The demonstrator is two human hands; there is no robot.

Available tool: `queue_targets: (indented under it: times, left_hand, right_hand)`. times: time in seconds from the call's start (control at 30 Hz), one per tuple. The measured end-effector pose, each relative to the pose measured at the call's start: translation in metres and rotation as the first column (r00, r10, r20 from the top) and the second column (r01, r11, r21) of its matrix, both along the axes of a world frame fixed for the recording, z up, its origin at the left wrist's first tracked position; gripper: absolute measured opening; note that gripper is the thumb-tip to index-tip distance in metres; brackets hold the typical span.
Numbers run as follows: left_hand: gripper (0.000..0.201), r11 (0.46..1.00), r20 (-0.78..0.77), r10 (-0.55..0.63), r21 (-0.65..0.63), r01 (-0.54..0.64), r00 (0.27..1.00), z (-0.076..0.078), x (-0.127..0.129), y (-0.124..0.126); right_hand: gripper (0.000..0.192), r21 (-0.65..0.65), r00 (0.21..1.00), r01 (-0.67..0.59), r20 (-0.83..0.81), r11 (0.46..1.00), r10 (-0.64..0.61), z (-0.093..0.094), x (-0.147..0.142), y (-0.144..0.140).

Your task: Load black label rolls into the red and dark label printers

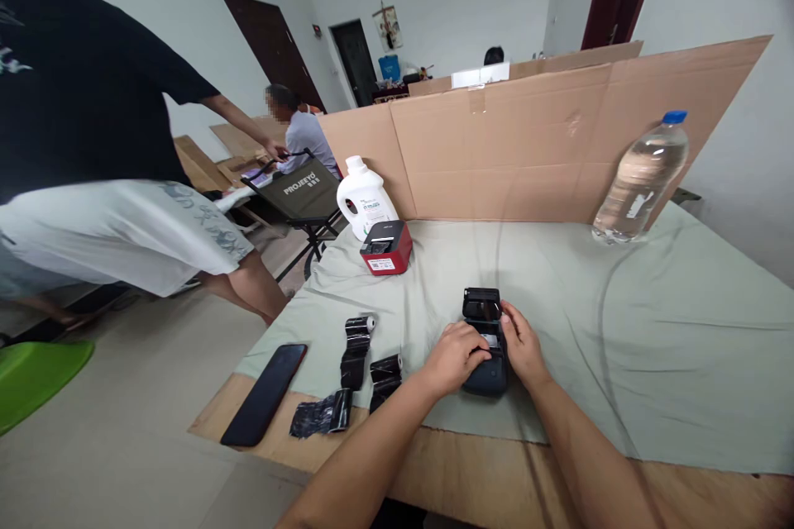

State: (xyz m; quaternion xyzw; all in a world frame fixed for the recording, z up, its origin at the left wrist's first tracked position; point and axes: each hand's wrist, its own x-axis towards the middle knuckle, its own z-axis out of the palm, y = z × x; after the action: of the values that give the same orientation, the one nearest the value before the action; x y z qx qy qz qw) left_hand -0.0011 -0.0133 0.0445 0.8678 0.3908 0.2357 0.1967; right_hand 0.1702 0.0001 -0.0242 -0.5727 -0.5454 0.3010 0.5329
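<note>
- Cloth (695,347) sweeping across the centre and right of the frame, a broad stretch of it running from the hands to the bottle (645,182) at upper right: room to swing out that way, I'd judge.
- Board (521,149) walling off the far side, well apart from the fingers; wooden table edge (496,471) along the bottom, under the forearms.
- Tighter at lower left: phone (266,397) near that edge, rolls (358,343) between it and the left forearm. A wide elbow there could catch them.
- And the hands, lower centre! Right hand (522,345) at the right side of the device (485,378), fingertips up by the lid (482,303); clasping or just resting, can't tell. Left hand (457,354) bends its fingers into the opening; any pinch is hidden.
- Device on the cloth, lid up: looks like fingertip work inside. Next move seems to call for a light touch, body steadied, lid kept clear.
</note>
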Motion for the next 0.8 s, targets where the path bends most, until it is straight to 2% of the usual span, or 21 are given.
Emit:
queue_targets:
  times: [0.13, 0.27, 0.37, 0.47, 0.57, 0.67, 0.73, 0.8]
  left_hand:
    - [0.022, 1.0, 0.007, 0.017, 0.013, -0.018, 1.0, -0.001, 0.001, -0.004]
    - [0.032, 0.999, -0.003, -0.038, 0.004, 0.038, 0.999, 0.004, -0.002, -0.008]
    - [0.032, 0.998, 0.005, -0.067, 0.006, 0.067, 0.998, 0.009, -0.005, -0.013]
    - [0.022, 0.998, 0.028, -0.032, 0.056, 0.031, 0.999, 0.008, -0.007, -0.02]
    - [0.013, 0.992, 0.029, 0.041, 0.119, -0.044, 0.999, 0.0, -0.01, -0.028]
    - [0.013, 0.988, 0.047, 0.077, 0.133, -0.082, 0.996, -0.009, -0.011, -0.034]
    - [0.011, 0.988, 0.114, 0.114, 0.094, -0.125, 0.987, -0.012, -0.012, -0.033]
    - [0.011, 0.971, 0.204, 0.232, 0.012, -0.239, 0.951, -0.015, -0.011, -0.028]
  right_hand:
    - [0.057, 0.048, 0.997, -0.046, -0.053, 0.998, 0.049, -0.002, 0.0, 0.001]
    - [0.056, 0.06, 0.989, -0.058, -0.134, 0.997, 0.065, -0.004, -0.001, 0.002]
    - [0.056, 0.062, 0.979, -0.06, -0.19, 0.996, 0.071, -0.002, -0.002, 0.002]
    - [0.057, 0.054, 0.976, -0.061, -0.205, 0.997, 0.071, 0.004, -0.001, 0.0]
    - [0.055, 0.062, 0.988, -0.07, -0.134, 0.996, 0.078, 0.012, 0.001, -0.003]
    - [0.049, 0.094, 0.995, -0.102, 0.017, 0.99, 0.101, 0.016, 0.001, -0.005]
    - [0.044, 0.1, 0.99, -0.107, 0.1, 0.989, 0.097, 0.015, 0.0, -0.004]
    - [0.041, 0.091, 0.983, -0.078, 0.173, 0.993, 0.062, 0.011, -0.002, -0.004]
